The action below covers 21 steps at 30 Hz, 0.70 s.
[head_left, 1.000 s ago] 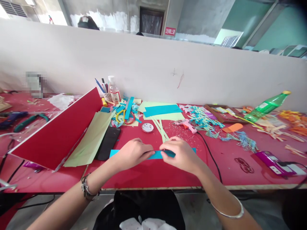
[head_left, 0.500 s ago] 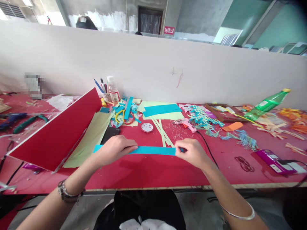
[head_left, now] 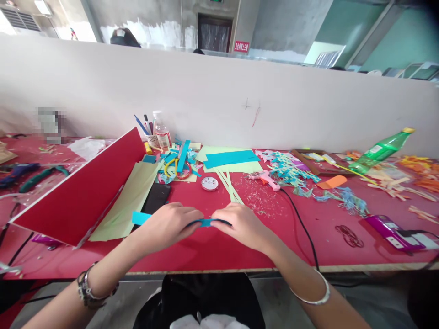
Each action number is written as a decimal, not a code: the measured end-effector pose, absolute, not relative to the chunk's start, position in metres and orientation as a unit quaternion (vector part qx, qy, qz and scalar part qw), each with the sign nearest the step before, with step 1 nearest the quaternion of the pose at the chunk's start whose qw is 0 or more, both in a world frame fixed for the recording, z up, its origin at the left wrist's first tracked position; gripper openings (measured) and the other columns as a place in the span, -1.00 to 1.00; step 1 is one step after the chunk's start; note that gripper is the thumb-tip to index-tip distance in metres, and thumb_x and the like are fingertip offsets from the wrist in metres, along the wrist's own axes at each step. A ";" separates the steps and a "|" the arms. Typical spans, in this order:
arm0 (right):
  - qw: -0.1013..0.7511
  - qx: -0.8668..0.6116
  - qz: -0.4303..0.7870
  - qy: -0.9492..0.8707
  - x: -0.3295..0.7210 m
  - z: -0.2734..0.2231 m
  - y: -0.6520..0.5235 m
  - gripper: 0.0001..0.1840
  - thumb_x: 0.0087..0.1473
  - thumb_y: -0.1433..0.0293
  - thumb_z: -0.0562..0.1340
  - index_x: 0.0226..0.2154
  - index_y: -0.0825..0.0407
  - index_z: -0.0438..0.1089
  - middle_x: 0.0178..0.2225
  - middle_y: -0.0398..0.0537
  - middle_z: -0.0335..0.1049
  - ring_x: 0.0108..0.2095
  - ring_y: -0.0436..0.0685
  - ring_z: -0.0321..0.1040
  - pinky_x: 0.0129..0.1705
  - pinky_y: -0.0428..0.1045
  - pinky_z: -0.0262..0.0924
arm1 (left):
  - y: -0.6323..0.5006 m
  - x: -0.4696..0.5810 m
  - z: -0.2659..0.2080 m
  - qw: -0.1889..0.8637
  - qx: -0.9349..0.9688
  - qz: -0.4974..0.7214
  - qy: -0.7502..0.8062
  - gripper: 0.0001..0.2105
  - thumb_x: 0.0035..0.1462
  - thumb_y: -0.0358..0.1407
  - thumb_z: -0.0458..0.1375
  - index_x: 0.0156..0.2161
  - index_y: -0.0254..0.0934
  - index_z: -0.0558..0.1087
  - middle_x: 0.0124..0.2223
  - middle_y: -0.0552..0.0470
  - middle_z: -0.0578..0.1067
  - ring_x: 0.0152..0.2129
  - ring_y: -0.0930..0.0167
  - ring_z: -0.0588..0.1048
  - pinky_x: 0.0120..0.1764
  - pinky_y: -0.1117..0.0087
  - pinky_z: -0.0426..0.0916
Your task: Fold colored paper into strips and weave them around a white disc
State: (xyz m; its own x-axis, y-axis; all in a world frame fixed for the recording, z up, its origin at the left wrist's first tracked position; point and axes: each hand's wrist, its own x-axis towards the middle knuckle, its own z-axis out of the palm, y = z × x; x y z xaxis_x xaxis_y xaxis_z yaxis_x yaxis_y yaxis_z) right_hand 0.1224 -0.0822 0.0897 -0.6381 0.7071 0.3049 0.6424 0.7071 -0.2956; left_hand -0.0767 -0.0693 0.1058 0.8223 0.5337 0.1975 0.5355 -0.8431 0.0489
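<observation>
A blue paper strip (head_left: 141, 218) is stretched level above the red table, its left end sticking out past my left hand (head_left: 173, 222). That hand is closed on the strip, thumb below and fingers over it. My right hand (head_left: 242, 224) pinches the same strip a short way to the right, and only a small piece of blue shows between the two hands. Behind them lie pale yellow strips (head_left: 229, 183), a round white tin (head_left: 209, 183) and a pink glue gun (head_left: 264, 178). A black phone (head_left: 157, 198) is just beyond my left hand.
On the left stand a red board (head_left: 92, 183) and pale yellow sheets (head_left: 126, 201). Scissors (head_left: 176, 169) lie among blue scraps. The glue gun's black cord (head_left: 303, 224) runs to the table's front edge. A green bottle (head_left: 382, 150) leans at right, behind a purple power strip (head_left: 394, 233).
My right hand has moved left along the blue strip, close to my left hand. Its grip is now nearer the strip's middle. The left hand has shifted slightly right and down.
</observation>
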 end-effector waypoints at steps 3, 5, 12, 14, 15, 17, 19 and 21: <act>0.200 -0.391 0.107 -0.892 0.118 0.090 -0.082 -0.74 0.10 0.30 0.02 -0.47 0.05 0.32 -0.58 -0.14 0.31 -0.54 -0.03 0.20 -0.48 -0.12 -0.07 | -0.069 -0.073 0.099 0.097 -0.951 -0.140 -0.258 -0.80 0.12 -0.37 -0.11 -0.47 -0.28 0.29 -0.59 0.12 0.34 -0.66 0.50 0.26 -0.50 0.45 0.08; 0.210 -0.387 0.144 -0.886 0.119 0.093 -0.083 -0.73 0.10 0.29 0.02 -0.48 0.06 0.31 -0.60 -0.17 0.29 -0.56 -0.05 0.18 -0.50 -0.13 -0.10 | -0.068 -0.073 0.096 0.148 -0.942 -0.164 -0.253 -0.79 0.08 -0.42 -0.11 -0.55 -0.28 0.23 -0.66 0.15 0.27 -0.71 0.51 0.20 -0.53 0.45 0.06; 0.230 -0.393 0.260 -0.852 0.137 0.093 -0.088 -0.69 0.11 0.28 -0.02 -0.49 0.07 0.30 -0.60 -0.20 0.23 -0.59 -0.09 0.10 -0.52 -0.17 -0.08 | -0.058 -0.093 0.089 0.212 -0.940 -0.141 -0.227 -0.79 0.04 -0.46 -0.11 -0.58 -0.26 0.20 -0.68 0.17 0.26 -0.73 0.51 0.17 -0.50 0.44 0.08; 0.228 -0.410 0.264 -0.842 0.148 0.091 -0.091 -0.68 0.11 0.27 -0.02 -0.50 0.07 0.30 -0.60 -0.19 0.24 -0.59 -0.09 0.10 -0.52 -0.17 -0.08 | -0.053 -0.106 0.086 0.207 -0.944 -0.117 -0.227 -0.78 0.06 -0.44 -0.11 -0.58 -0.26 0.20 -0.67 0.16 0.28 -0.72 0.51 0.19 -0.50 0.44 0.08; 0.229 -0.424 0.262 -0.836 0.155 0.091 -0.092 -0.68 0.10 0.26 -0.02 -0.51 0.07 0.29 -0.60 -0.19 0.24 -0.59 -0.09 0.10 -0.52 -0.16 -0.07 | -0.050 -0.115 0.084 0.204 -0.945 -0.103 -0.235 -0.77 0.07 -0.43 -0.11 -0.58 -0.26 0.21 -0.67 0.16 0.28 -0.72 0.50 0.20 -0.50 0.44 0.08; 0.234 -0.461 0.250 -0.818 0.173 0.091 -0.094 -0.67 0.10 0.26 -0.02 -0.53 0.07 0.29 -0.61 -0.20 0.23 -0.59 -0.09 0.09 -0.53 -0.16 -0.07 | -0.043 -0.138 0.078 0.197 -0.941 -0.075 -0.266 -0.75 0.10 -0.40 -0.12 -0.58 -0.26 0.22 -0.68 0.15 0.28 -0.71 0.49 0.22 -0.52 0.45 0.07; 0.243 -0.500 0.232 -0.798 0.191 0.091 -0.097 -0.67 0.10 0.25 -0.01 -0.55 0.07 0.27 -0.61 -0.19 0.22 -0.59 -0.08 0.08 -0.53 -0.16 -0.07 | -0.038 -0.161 0.073 0.199 -0.926 -0.056 -0.316 -0.75 0.10 -0.38 -0.11 -0.58 -0.26 0.24 -0.69 0.14 0.28 -0.72 0.48 0.23 -0.54 0.44 0.05; 0.241 -0.521 0.225 -0.787 0.202 0.091 -0.099 -0.67 0.09 0.25 -0.01 -0.54 0.07 0.28 -0.60 -0.18 0.24 -0.58 -0.07 0.11 -0.53 -0.15 -0.04 | -0.036 -0.174 0.071 0.169 -0.909 -0.070 -0.375 -0.75 0.09 -0.35 -0.10 -0.57 -0.26 0.27 -0.69 0.12 0.30 -0.70 0.46 0.25 -0.56 0.44 0.03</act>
State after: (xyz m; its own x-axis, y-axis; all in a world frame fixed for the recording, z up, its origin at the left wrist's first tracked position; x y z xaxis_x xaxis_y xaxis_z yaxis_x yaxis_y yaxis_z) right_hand 0.2019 -0.0985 0.0908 -0.3415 0.9285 0.1456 0.7115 0.3566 -0.6055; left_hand -0.1735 -0.0363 0.0715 0.7091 0.6580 0.2533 0.7051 -0.6621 -0.2540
